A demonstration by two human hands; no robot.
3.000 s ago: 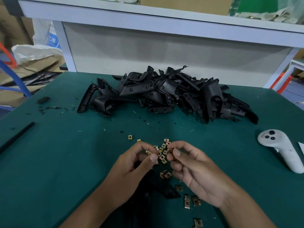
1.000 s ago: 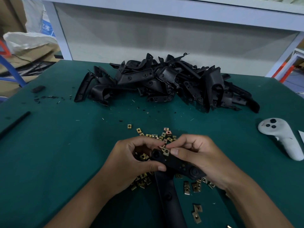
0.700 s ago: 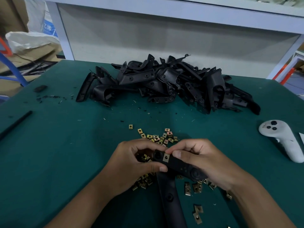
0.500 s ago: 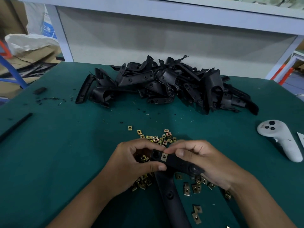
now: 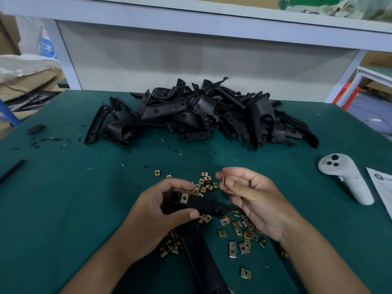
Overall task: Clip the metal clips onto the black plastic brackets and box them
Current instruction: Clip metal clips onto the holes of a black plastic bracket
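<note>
Green matting (image 5: pixel 63 209) covered the table, and near its middle the left hand (image 5: pixel 152 221) gripped a black plastic bracket (image 5: pixel 203 205), thumb on the near edge and fingers curled over the far edge. One brass-coloured metal clip (image 5: pixel 184 197) already sat clipped on the bracket's upper face, just beside a round hole. The bracket's long end ran down toward the near edge of the table, between the two forearms.

The right hand (image 5: pixel 254 200), just to the right and clear of the bracket, pinched a second clip (image 5: pixel 223 179) between thumb and forefinger, the other fingers loosely curled. Loose clips (image 5: pixel 237 228) lay scattered on the mat under and around both hands, a few more (image 5: pixel 206 183) just beyond the left fingertips.

Farther back a heap of black brackets (image 5: pixel 201 115) stretched across the middle of the table. At the right lay a white handheld controller (image 5: pixel 347 177), with a sheet of paper (image 5: pixel 381 187) beside it at the edge. At the far left sat a small black block (image 5: pixel 36 129) among black crumbs, and a black rod (image 5: pixel 11 170) lay nearer.
</note>
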